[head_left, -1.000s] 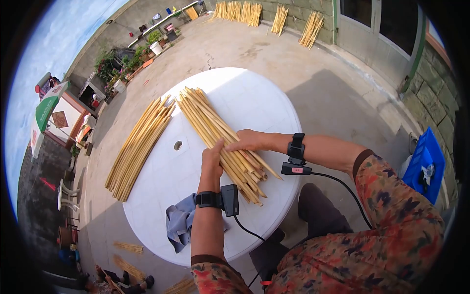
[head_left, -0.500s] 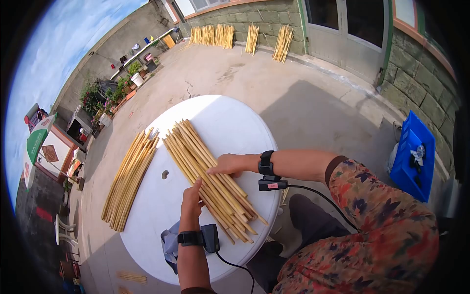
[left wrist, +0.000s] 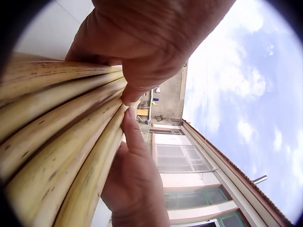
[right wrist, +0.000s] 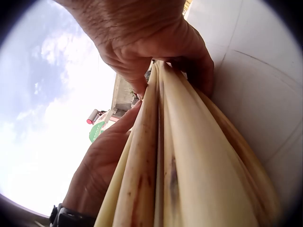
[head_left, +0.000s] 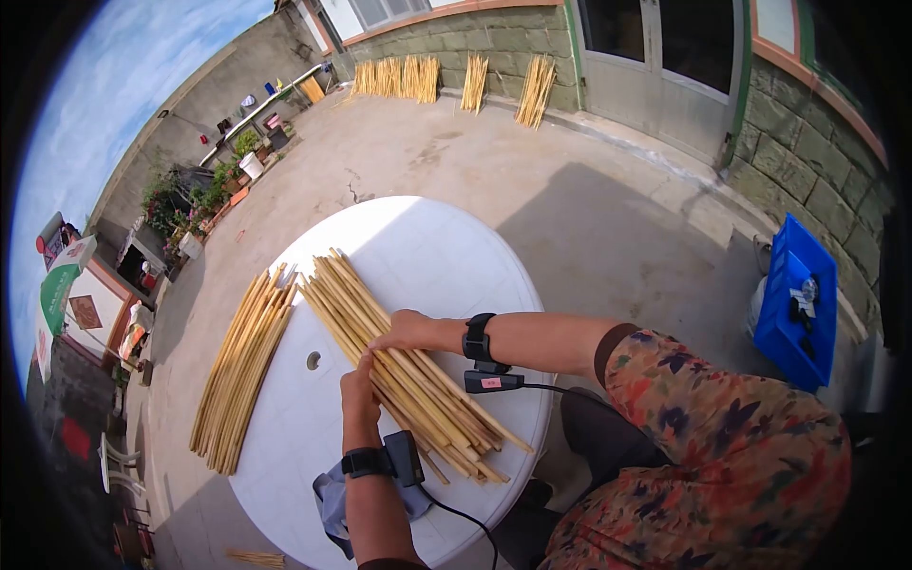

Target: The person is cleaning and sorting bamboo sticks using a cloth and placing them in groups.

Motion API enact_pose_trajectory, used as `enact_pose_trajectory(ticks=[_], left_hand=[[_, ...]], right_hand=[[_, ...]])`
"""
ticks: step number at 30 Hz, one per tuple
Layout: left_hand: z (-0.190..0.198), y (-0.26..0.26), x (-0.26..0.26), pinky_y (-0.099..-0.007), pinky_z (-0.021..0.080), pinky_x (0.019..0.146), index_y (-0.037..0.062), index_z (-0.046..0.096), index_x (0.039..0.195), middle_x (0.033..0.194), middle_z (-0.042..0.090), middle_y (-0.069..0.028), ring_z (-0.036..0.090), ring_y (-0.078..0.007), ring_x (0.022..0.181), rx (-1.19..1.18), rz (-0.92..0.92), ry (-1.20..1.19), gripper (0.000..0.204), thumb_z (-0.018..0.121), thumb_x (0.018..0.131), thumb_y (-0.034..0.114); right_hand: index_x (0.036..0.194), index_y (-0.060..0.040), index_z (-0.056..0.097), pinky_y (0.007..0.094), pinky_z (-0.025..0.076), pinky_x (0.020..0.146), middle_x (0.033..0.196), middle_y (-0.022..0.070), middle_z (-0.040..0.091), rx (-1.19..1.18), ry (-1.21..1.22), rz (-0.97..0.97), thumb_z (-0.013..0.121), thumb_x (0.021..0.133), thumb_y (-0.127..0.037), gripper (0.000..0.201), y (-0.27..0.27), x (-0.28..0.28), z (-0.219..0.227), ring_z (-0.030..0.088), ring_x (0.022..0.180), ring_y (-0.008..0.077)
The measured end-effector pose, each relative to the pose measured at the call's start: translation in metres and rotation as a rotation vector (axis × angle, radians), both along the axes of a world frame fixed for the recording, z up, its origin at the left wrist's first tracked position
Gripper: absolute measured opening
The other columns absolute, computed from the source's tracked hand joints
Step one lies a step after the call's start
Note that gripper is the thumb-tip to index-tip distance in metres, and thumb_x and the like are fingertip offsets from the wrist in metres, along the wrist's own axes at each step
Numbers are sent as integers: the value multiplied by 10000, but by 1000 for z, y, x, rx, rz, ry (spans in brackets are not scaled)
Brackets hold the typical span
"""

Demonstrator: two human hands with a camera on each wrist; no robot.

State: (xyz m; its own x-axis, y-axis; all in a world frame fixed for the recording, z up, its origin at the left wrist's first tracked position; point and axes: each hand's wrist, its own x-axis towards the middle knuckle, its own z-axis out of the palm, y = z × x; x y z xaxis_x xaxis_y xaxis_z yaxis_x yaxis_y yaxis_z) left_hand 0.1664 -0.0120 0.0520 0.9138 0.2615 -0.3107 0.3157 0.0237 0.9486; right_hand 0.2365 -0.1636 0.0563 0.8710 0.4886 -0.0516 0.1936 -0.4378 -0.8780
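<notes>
On the round white table [head_left: 418, 228] a bundle of pale yellow stalks [head_left: 432, 399] lies slanted, its lower ends toward the person. The left hand [head_left: 359, 399] grips its near-left side, and the right hand [head_left: 408, 331] grips it from the right, the thumbs meeting on top. In the left wrist view, the left hand [left wrist: 147, 42] curls over the stalks [left wrist: 61, 118], thumb tip against the other thumb. The right wrist view has the right hand [right wrist: 147, 38] wrapped round the stalks [right wrist: 189, 165], with fingers down the far side.
A second stalk bundle [head_left: 242, 370] lies on the table's left, over its edge. A grey-blue cloth [head_left: 332, 503] is by the left forearm. A blue crate [head_left: 798, 304] stands at right; more stalk bundles [head_left: 408, 78] lean on the far wall.
The hands have come closer together, thumbs now touching. The gripped bundle has shifted left, its upper end now close to the other bundle. The head view has also turned.
</notes>
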Motion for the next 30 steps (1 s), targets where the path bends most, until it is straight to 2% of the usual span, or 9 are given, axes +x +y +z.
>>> enact_pose_trajectory(ticks=[5,9,11,13,16,19,24,26,30], left_hand=[[-22,10,5,-368,499,714,-114,486,1065,991,567,-182,595,-268,859,-309,-18,-113,435,534,861,267],[-15,0,3,-360,485,762,-115,451,1105,1034,551,-185,580,-266,909,-349,-39,-115,423,483,886,245],[-11,-7,2,-334,458,826,-76,437,1138,1061,544,-164,562,-237,953,-294,-74,-81,408,369,926,266],[-1,-16,-6,-347,470,802,-72,446,1128,1053,548,-165,570,-244,934,-335,-81,-99,403,395,918,268],[-6,-15,-7,-358,485,773,-58,456,1116,1037,555,-159,580,-247,910,-372,-77,-115,389,410,914,271],[-7,-18,-8,-348,488,765,-43,461,1107,1015,559,-146,580,-236,896,-390,-78,-144,372,399,919,271],[-14,-16,-14,-331,487,766,-23,471,1084,987,559,-128,575,-215,878,-405,-60,-219,370,408,920,303],[-10,-16,-18,-321,484,771,-3,459,1089,1007,546,-120,563,-200,895,-367,-92,-305,381,414,919,335],[15,-26,-27,-307,480,772,17,412,1148,1055,520,-110,544,-183,934,-369,-169,-455,412,404,921,360]], right_hand=[[929,99,604,311,475,728,886,207,622,210,147,12,646,689,-439,590,6,-9,1,619,812,277],[939,97,598,310,471,716,877,196,615,230,172,-3,649,701,-440,590,4,-12,1,607,798,255],[933,100,595,311,471,701,853,191,613,266,202,-27,656,705,-437,586,7,-15,-5,602,774,244],[981,88,578,304,467,713,874,171,610,569,279,-65,665,727,-368,529,12,-21,-8,590,785,224],[985,73,578,301,460,731,878,158,604,609,327,-11,661,747,-330,475,7,-27,-8,578,791,206],[1000,84,545,296,450,761,916,173,584,661,294,52,670,732,-363,536,4,-29,-6,562,837,204],[1054,98,491,300,435,790,967,190,566,614,191,-38,658,718,-342,578,3,-39,-2,553,913,220],[1075,114,449,307,429,803,988,208,548,558,159,-88,666,703,-362,643,9,-32,-6,541,936,237],[1096,121,381,316,405,853,1035,234,508,639,-27,-30,681,681,-412,740,9,-32,5,504,995,266]])
